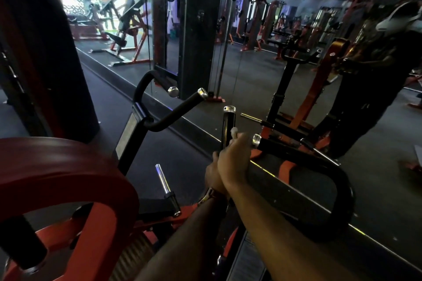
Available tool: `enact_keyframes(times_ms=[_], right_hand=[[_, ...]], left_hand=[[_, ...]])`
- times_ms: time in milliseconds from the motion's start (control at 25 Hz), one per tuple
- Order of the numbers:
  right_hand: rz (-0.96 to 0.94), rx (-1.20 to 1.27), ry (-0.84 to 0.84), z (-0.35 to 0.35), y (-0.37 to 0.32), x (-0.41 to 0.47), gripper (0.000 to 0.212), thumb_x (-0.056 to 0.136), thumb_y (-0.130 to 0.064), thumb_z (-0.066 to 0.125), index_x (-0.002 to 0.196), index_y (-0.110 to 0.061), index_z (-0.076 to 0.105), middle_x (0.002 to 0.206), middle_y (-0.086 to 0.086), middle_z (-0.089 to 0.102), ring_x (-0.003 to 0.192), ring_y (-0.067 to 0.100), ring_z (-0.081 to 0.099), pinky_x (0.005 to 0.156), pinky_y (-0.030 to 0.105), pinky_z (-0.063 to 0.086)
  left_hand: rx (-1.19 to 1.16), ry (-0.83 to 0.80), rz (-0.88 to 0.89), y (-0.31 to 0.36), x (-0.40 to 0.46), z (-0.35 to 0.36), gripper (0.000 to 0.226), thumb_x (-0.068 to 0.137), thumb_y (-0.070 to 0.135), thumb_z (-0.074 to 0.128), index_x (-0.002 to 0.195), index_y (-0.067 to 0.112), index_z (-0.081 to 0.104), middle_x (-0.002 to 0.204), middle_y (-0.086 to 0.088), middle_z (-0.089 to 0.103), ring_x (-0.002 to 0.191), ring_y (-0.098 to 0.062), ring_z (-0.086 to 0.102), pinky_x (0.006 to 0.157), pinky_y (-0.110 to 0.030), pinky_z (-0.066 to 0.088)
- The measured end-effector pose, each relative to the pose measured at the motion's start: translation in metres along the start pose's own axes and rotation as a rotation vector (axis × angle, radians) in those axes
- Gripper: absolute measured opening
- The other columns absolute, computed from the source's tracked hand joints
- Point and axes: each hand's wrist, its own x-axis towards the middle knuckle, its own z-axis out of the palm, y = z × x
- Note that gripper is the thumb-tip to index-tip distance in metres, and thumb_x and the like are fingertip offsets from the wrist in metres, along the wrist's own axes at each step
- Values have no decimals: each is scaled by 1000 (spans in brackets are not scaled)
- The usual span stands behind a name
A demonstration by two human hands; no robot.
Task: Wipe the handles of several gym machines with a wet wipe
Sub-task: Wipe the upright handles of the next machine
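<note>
A: Where's the wipe?

B: Centre of the frame, a pale bit of wet wipe (pixel 234 131) pokes out above the right hand (pixel 234 159), which wraps the upright handle (pixel 228 124).

A: And the other hand?

B: The left hand (pixel 213 177) sits just below and behind, mostly hidden; it probably grips the same bar, but I cannot tell.

A: Which way does the handle run?

B: Upward in frame from the hands to its chrome cap, so the stroke should follow that axis. The right hand is nearer the cap.
</note>
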Motion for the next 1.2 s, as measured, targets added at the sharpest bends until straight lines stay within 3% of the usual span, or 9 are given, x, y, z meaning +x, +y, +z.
enact_keyframes(times_ms=[120,280,360,480,600,760,880,1040,1200], right_hand=[[-239,-57,-33,-6,-4,14,27,96,-16,45,118,-3,54,121,12,63,110,20,63,85,22,52],[-413,-258,-88,-6,-26,67,22,98,-4,44,110,-5,62,103,13,65,90,24,65,73,28,50],[-483,-292,-129,-3,-27,81,23,96,-2,42,102,-4,64,95,12,61,84,23,61,75,38,55],[-583,-436,-152,-7,-23,70,19,97,-2,45,100,-1,64,119,20,61,106,32,62,84,46,56],[-652,-626,-307,-18,-23,57,23,99,-3,43,105,1,64,112,20,64,108,37,60,90,45,49],[-677,-591,-275,-20,-31,84,22,97,-5,47,93,-4,68,107,18,67,130,40,50,114,54,32],[-614,-550,-293,-15,-38,100,20,97,-7,46,95,-4,66,102,17,65,105,35,63,90,45,52],[-679,-495,-344,-22,-22,75,20,96,-3,47,100,2,66,122,26,61,118,39,57,96,48,50],[-465,-229,-320,-22,-38,111,19,97,-7,51,101,-3,69,97,12,70,88,23,67,74,29,53]], left_hand=[[178,-61,70,12,3,-5,31,102,27,50,128,12,44,102,-10,66,92,-30,65,77,-40,53],[289,-47,4,28,23,-2,38,99,35,50,124,8,44,115,-16,66,99,-35,66,82,-42,55],[351,-99,-15,39,40,-5,39,99,28,54,125,-1,50,121,-21,65,108,-38,63,83,-38,49],[346,-107,39,44,50,-4,26,100,17,56,113,-2,66,117,-21,67,109,-36,63,85,-37,49],[329,-27,2,40,49,0,24,102,12,50,116,-3,63,120,-19,66,114,-32,62,90,-36,48],[231,-42,-38,36,47,1,20,88,27,66,78,10,67,86,-10,71,84,-31,69,68,-33,54],[131,-5,-113,36,44,2,22,76,31,73,66,14,62,77,-10,71,74,-31,71,67,-41,62],[157,3,-91,35,47,2,18,86,27,64,75,14,58,86,-8,69,68,-20,62,55,-24,48],[105,3,-121,35,44,4,24,76,30,80,79,19,59,87,-9,70,78,-30,72,70,-44,63]])
